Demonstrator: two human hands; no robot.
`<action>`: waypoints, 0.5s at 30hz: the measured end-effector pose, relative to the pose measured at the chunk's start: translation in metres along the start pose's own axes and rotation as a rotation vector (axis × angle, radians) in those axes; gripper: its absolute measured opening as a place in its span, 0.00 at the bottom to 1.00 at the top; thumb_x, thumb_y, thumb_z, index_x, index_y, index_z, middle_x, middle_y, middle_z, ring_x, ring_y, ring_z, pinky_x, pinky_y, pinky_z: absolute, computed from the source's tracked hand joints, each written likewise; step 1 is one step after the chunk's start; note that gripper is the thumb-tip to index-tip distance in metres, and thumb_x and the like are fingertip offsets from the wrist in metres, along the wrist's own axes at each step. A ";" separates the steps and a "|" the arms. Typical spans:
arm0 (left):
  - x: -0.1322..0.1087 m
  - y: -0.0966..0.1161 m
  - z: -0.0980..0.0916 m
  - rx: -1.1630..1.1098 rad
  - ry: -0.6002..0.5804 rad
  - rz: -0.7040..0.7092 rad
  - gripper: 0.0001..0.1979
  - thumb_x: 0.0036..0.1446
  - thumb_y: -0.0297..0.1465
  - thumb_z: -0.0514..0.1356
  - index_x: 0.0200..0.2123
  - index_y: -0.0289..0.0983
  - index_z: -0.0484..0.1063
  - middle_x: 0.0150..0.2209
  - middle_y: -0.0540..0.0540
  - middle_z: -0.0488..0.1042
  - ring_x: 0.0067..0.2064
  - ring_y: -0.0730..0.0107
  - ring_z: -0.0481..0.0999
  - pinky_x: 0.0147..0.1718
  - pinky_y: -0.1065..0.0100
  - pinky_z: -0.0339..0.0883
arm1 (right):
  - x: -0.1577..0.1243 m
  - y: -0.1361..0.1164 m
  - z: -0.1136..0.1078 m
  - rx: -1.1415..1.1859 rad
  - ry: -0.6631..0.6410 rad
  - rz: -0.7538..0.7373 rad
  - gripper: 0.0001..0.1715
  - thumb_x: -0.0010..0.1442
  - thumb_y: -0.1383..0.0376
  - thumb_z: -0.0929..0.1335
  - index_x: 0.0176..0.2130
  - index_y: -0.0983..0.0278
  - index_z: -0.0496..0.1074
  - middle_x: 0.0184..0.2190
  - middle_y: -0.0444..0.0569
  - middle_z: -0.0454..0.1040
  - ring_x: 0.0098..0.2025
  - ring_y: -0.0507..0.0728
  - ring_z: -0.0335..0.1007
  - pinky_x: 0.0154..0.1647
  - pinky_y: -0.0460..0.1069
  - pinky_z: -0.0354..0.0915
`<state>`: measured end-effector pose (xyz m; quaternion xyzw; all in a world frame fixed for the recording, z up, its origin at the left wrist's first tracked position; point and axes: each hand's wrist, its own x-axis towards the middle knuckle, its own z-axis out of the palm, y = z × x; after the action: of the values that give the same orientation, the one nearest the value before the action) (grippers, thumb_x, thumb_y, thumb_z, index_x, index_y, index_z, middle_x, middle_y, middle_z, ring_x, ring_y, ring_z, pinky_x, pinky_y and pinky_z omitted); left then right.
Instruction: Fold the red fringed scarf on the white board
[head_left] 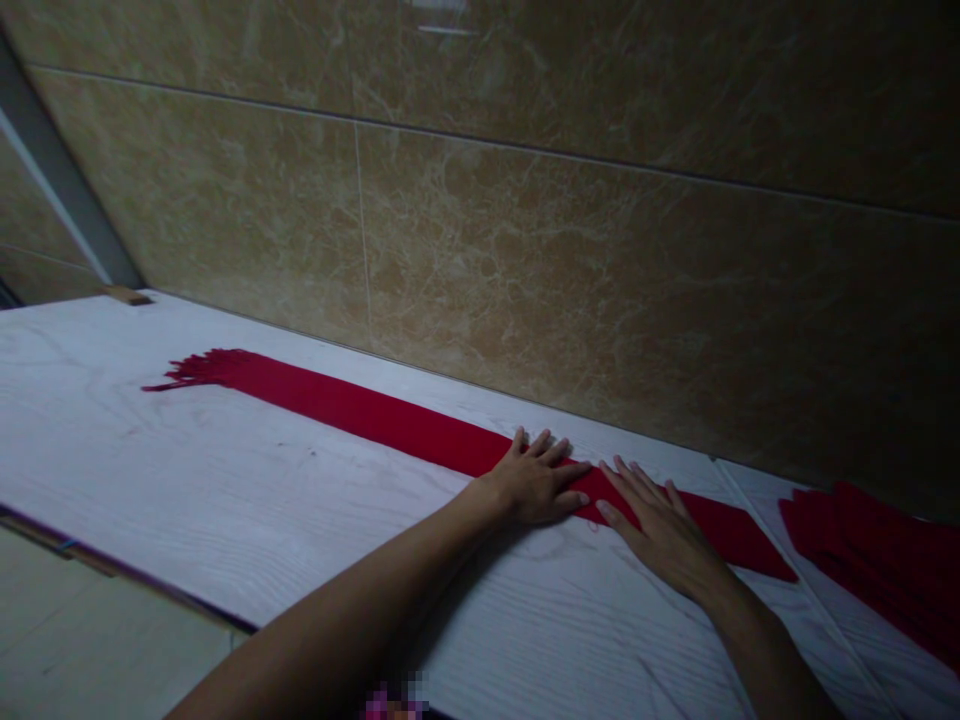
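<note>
A long red scarf [360,412] lies stretched flat along the white table, with its loose fringe fanned out at the left end. My left hand [536,480] rests palm down on the scarf, fingers spread. Just to its right, my right hand [652,515] also lies flat on the cloth with its fingers extended. The two hands are close together but apart. Under the palms, parts of the scarf are hidden. Its right end [757,548] has no fringe in sight.
A pile of red cloth [877,540] sits at the right, beyond a seam in the white wood-grain table [225,480]. Behind the table rises a brown marble-tiled wall [465,240]. A small brown block [129,295] lies at the far left corner, by a grey post [67,170].
</note>
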<state>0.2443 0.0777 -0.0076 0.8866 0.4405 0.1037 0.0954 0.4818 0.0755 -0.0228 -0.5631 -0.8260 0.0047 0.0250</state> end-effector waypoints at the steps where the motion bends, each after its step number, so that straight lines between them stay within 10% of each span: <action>1: 0.000 0.000 0.000 0.001 -0.001 0.001 0.35 0.70 0.54 0.41 0.72 0.45 0.52 0.74 0.37 0.48 0.74 0.38 0.43 0.66 0.29 0.39 | 0.000 0.000 0.000 0.000 -0.002 0.004 0.39 0.70 0.47 0.54 0.72 0.60 0.53 0.74 0.49 0.44 0.75 0.64 0.36 0.73 0.73 0.40; 15: -0.002 0.001 -0.002 -0.006 0.011 0.001 0.36 0.70 0.53 0.44 0.72 0.38 0.51 0.73 0.35 0.52 0.74 0.41 0.47 0.67 0.32 0.40 | 0.001 0.004 0.006 -0.007 0.048 -0.018 0.37 0.70 0.47 0.55 0.70 0.59 0.56 0.73 0.50 0.49 0.75 0.64 0.40 0.72 0.73 0.43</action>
<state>0.2435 0.0752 -0.0051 0.8860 0.4402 0.1100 0.0955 0.4851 0.0781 -0.0286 -0.5557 -0.8302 -0.0120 0.0431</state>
